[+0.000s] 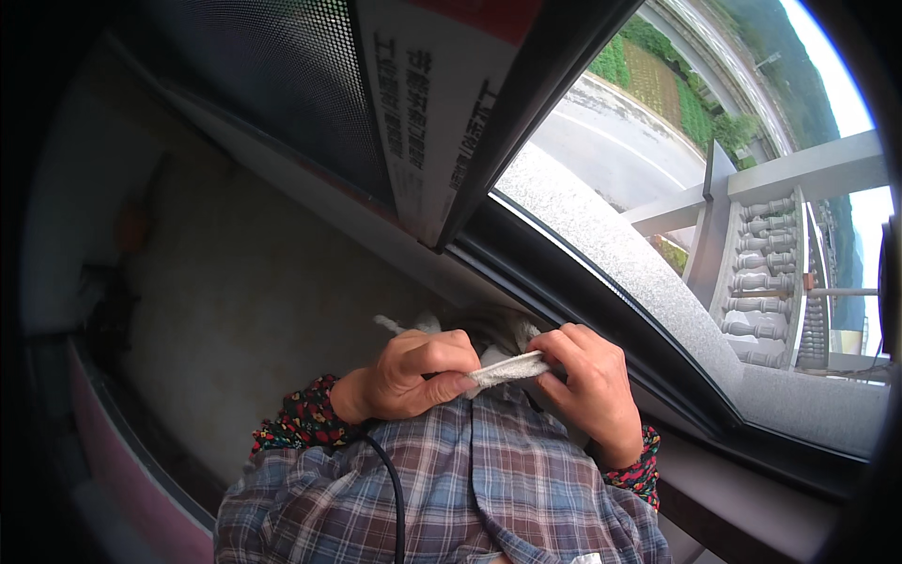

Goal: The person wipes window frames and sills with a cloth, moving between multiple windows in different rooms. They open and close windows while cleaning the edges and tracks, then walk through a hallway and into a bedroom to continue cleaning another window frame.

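In front of the chest, a strip of pale, fuzzy cloth [509,371] is stretched between both hands. My left hand [431,370] pinches its left end between thumb and fingers. The right end is gripped by my right hand [588,381], close to the black window frame [564,285]. More of the light cloth hangs below and behind the hands, partly hidden by them; whether it is all one piece I cannot tell. Floral cuffs and a plaid garment [423,486] show beneath, with a black cord lying over the garment.
A window sash edge bearing a printed label [437,106] stands above the hands, beside a mesh screen [310,77]. Outside are a speckled sill [662,310], a road and a balustrade [764,282]. A pink-sided panel [134,465] lies at lower left, beside the floor [232,282].
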Demonstrator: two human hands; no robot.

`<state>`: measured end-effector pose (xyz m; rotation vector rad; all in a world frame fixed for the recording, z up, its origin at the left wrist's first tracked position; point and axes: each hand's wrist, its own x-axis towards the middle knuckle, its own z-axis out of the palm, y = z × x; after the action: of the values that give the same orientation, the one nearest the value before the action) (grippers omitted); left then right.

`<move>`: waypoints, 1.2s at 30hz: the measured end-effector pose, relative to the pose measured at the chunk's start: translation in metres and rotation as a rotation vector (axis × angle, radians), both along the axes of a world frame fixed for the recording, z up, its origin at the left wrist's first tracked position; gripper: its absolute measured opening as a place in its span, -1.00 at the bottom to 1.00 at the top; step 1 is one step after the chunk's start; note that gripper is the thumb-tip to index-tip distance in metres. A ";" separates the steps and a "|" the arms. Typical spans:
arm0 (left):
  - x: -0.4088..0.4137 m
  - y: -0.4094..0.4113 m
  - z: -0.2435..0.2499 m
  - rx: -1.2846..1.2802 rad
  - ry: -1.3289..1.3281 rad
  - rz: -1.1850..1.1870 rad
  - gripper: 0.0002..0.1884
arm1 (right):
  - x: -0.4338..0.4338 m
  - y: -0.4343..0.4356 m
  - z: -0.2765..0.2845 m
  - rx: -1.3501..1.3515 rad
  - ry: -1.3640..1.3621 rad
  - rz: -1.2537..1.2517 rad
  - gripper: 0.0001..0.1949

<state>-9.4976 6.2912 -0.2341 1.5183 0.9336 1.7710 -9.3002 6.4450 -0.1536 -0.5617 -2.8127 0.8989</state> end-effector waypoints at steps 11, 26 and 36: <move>0.002 -0.003 0.016 -0.056 0.170 0.184 -0.74 | -0.049 -0.022 -0.055 -0.055 0.588 -0.075 -0.43; -0.015 -0.032 0.011 -0.280 0.217 0.439 -0.78 | -0.102 -0.024 -0.051 0.746 0.185 -0.050 -0.56; -0.012 -0.034 0.005 -0.294 0.124 0.440 -0.79 | -0.079 -0.016 -0.030 -0.238 0.203 0.129 -0.53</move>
<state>-9.5100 6.2574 -0.2292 1.3121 1.6132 1.7371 -9.3791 6.4288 -0.1840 -0.2971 -2.6014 1.2500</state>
